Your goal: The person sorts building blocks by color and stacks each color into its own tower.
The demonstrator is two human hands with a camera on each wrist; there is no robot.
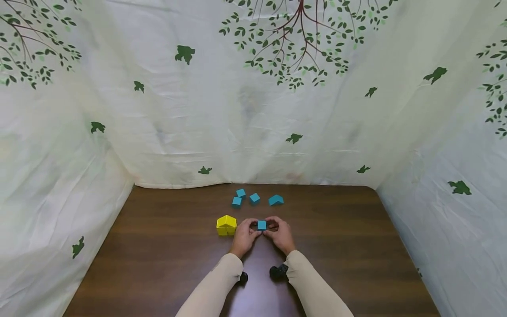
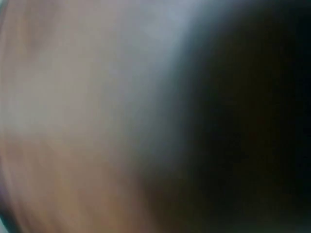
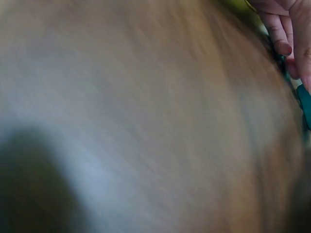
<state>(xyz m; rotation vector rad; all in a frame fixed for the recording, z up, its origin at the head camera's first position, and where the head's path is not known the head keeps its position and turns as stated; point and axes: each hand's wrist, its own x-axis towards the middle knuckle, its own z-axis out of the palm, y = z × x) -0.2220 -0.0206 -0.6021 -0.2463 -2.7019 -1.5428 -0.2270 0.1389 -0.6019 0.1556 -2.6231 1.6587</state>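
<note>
Worktop (image 1: 336, 255): left hand (image 1: 244, 235) and right hand (image 1: 280, 235) are gripping blue cube (image 1: 262, 225) between fingertips, centrally between side edges | yellow stack (image 1: 226, 230) is standing just beside left hand, toward left edge | three blue cubes (image 1: 236, 202), blue wedge (image 1: 276, 201) are lying near far edge | printed cloth (image 1: 253, 158) is hanging beyond

the left wrist view is all blur; the right one's edge cuts off a blue block (image 3: 304, 108).

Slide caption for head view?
Left hand and right hand hold a blue cube beside stacked yellow blocks, four more blue blocks beyond.
</note>
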